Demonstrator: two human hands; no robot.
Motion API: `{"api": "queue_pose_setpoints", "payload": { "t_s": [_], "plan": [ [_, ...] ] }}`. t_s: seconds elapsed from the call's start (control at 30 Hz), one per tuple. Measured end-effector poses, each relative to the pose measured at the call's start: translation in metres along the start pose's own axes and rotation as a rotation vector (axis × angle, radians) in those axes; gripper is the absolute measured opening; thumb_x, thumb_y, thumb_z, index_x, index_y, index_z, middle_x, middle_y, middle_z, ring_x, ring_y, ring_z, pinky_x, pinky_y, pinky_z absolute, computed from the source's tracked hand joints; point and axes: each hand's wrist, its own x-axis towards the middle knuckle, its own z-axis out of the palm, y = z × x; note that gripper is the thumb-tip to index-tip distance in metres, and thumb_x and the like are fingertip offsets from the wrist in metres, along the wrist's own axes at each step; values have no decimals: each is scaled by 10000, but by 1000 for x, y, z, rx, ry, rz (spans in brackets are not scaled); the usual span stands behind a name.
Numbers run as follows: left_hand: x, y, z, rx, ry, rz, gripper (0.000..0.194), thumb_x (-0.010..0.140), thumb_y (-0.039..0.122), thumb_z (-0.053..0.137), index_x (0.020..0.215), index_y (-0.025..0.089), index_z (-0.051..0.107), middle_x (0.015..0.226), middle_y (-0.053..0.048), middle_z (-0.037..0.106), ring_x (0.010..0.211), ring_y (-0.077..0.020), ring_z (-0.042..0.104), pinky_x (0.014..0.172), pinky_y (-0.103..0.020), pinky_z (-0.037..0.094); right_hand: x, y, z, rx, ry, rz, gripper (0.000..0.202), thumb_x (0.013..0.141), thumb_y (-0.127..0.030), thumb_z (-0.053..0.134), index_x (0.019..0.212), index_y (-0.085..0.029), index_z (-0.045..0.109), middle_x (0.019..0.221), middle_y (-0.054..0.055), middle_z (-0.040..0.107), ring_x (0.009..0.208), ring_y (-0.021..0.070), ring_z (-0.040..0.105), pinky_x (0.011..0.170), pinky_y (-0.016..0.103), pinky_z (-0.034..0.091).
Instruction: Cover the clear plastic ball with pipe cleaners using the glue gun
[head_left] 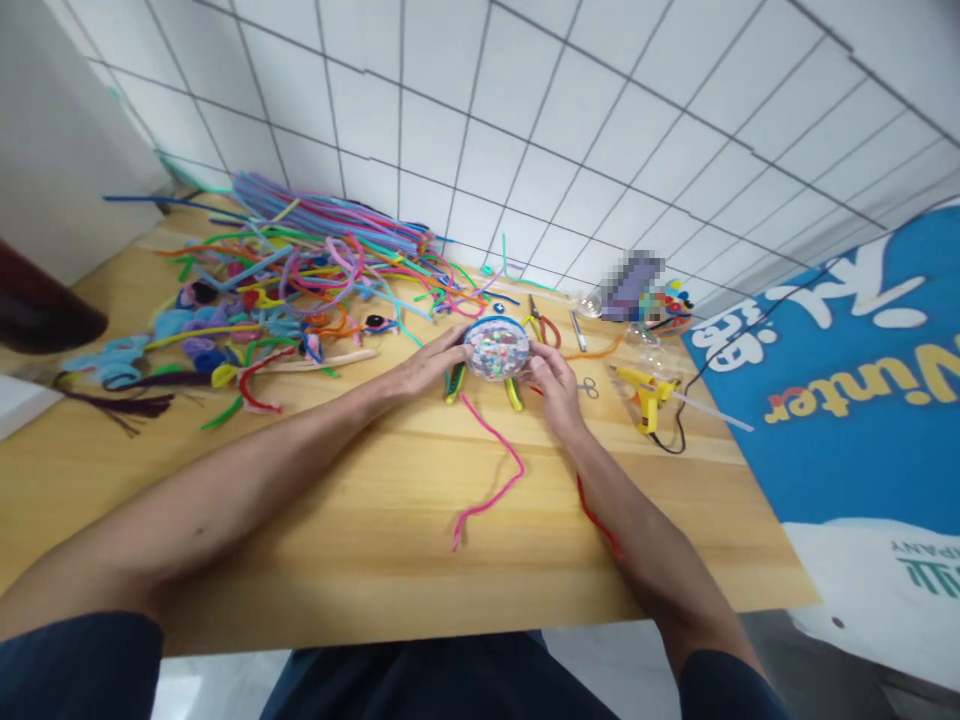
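Between my two hands is a round clear container [496, 352] with a blue rim and small multicoloured bits inside. My left hand [439, 362] grips its left side, and my right hand [556, 378] has its fingers closed at the right side. The green-and-yellow handles of pliers [514, 393] show from beneath the container. A bent pink pipe cleaner [517, 462] lies on the table just in front. Partly under my right forearm is a red pipe cleaner [596, 518].
Many coloured pipe cleaners and fuzzy pieces [285, 290] pile up at the left and back of the wooden table [360, 560]. At right lie small scissors [589, 388], a pen [578, 331], a clear plastic dome [589, 305] and a corded yellow glue gun [649, 395]. A tiled wall [480, 130] stands behind.
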Motion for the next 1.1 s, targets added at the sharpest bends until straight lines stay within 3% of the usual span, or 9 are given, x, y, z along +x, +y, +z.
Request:
{"api": "queue_pose_setpoints", "payload": {
  "t_s": [0.17, 0.37, 0.87, 1.1],
  "plan": [
    [0, 2, -2, -9, -7, -17, 667, 982, 571, 712, 1573, 268, 642, 1670, -58, 617, 1636, -412, 454, 1415, -622, 281, 1, -1, 5, 9, -17, 5, 686, 830, -844, 752, 1222, -281, 735, 1094, 47, 822, 916, 242, 750, 839, 408, 654],
    [-1, 6, -3, 16, 17, -41, 667, 967, 587, 713, 1548, 264, 656, 1647, -65, 638, 1623, -407, 465, 1403, -596, 312, 2, 7, 11, 53, -9, 15, 672, 790, -830, 798, 1162, -276, 714, 1136, 44, 808, 896, 206, 732, 727, 339, 618],
    [-6, 13, -1, 30, -11, -39, 674, 971, 565, 700, 1530, 202, 597, 1617, -117, 635, 1571, -383, 509, 1368, -565, 352, -1, 8, 13, 90, -38, -30, 630, 818, -775, 816, 1220, -298, 725, 1258, 38, 802, 1048, 220, 745, 992, 402, 609],
    [-11, 11, 1, -15, -29, -30, 661, 985, 557, 730, 1522, 205, 571, 1596, -132, 636, 1525, -383, 550, 1324, -575, 413, -4, 7, 13, 85, -26, -16, 622, 802, -756, 836, 1188, -282, 719, 1170, 41, 796, 965, 211, 726, 918, 391, 616]
  ]
}}
